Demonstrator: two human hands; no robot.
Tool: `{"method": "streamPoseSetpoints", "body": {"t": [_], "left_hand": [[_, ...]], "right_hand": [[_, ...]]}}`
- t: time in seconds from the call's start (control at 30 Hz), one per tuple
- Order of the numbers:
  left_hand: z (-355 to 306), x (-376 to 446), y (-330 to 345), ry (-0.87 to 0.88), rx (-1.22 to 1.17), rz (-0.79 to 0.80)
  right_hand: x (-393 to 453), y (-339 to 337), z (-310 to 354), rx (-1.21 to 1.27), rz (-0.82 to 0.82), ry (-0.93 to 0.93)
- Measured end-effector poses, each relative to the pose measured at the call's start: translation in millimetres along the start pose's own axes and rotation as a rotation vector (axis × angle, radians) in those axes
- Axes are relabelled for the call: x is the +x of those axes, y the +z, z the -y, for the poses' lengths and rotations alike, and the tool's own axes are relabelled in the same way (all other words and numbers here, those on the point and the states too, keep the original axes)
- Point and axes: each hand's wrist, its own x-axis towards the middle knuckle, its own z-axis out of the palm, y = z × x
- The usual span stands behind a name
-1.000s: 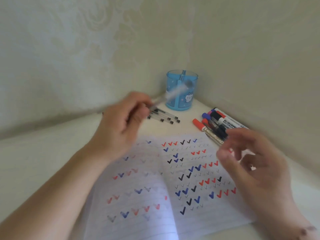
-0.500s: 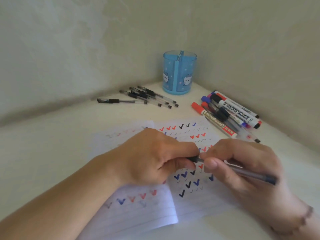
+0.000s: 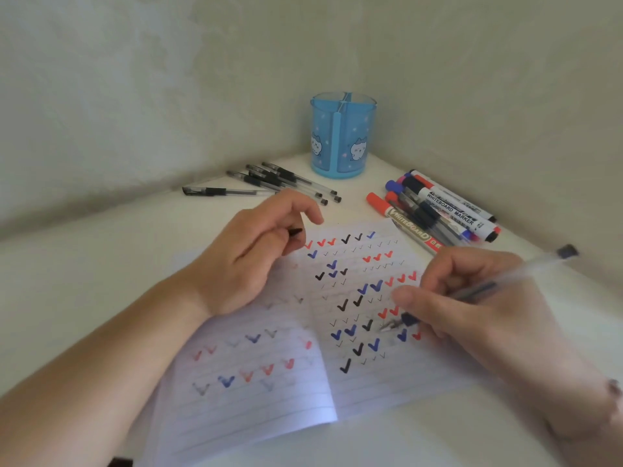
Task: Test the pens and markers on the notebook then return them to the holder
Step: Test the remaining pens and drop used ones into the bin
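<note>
An open lined notebook (image 3: pixel 269 396) covered in red, blue and black ticks lies in front of me. My right hand (image 3: pixel 472 308) grips a clear gel pen (image 3: pixel 526 271) with its tip on the right page. My left hand (image 3: pixel 249 251) hovers over the notebook's top left and pinches the pen's black cap (image 3: pixel 296 231). A blue translucent holder (image 3: pixel 342 134) stands in the corner. Several black gel pens (image 3: pixel 279 182) lie to its left, and whiteboard markers (image 3: pixel 435 210) lie in a heap to its right.
The white table (image 3: pixel 84 281) sits in a corner between two pale walls (image 3: pixel 168 79). One gel pen (image 3: pixel 219 191) lies apart from the group, further left. A bracelet shows at my right wrist (image 3: pixel 613 389).
My hands pulled the cap off the pen over the notebook. The left hand drew back up and left with the cap, and the right hand lowered the pen tip onto the right page.
</note>
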Motion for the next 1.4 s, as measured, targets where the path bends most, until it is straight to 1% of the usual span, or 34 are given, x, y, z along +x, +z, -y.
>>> {"method": "streamPoseSetpoints", "body": {"t": [0.13,0.23,0.37,0.6,0.77,0.9,1.1,1.17,1.23,1.3,1.4], "left_hand": [[3,2,3,0.003,0.114,0.010],[3,3,5,-0.017,0.158,0.007],[4,3,5,-0.048,0.185,-0.026],[0,3,5,-0.040,0.190,-0.037],[-1,4,5,-0.019,0.208,-0.031],[1,4,5,0.016,0.277,-0.035],[0,5,6,0.062,0.295,-0.022],[-1,5,6,0.045,0.285,-0.033],[-4,4,7,-0.003,0.257,-0.040],[-8,3,7,-0.031,0.219,-0.027],[-16,3,10,-0.022,0.164,-0.014]], "right_hand": [[-2,4,-4,-0.056,0.015,0.066],[-2,3,-5,-0.077,-0.017,0.074],[1,1,-6,-0.083,-0.017,0.091],[1,3,-5,-0.181,-0.003,0.042],[1,3,-2,-0.182,0.020,0.046],[1,3,-1,-0.177,0.012,0.049],[2,4,-1,-0.124,-0.018,0.079],[3,3,-1,-0.053,-0.029,0.108],[3,2,0,0.052,-0.081,0.119],[4,2,4,0.153,-0.111,0.070],[6,-2,3,0.244,-0.055,-0.008]]}}
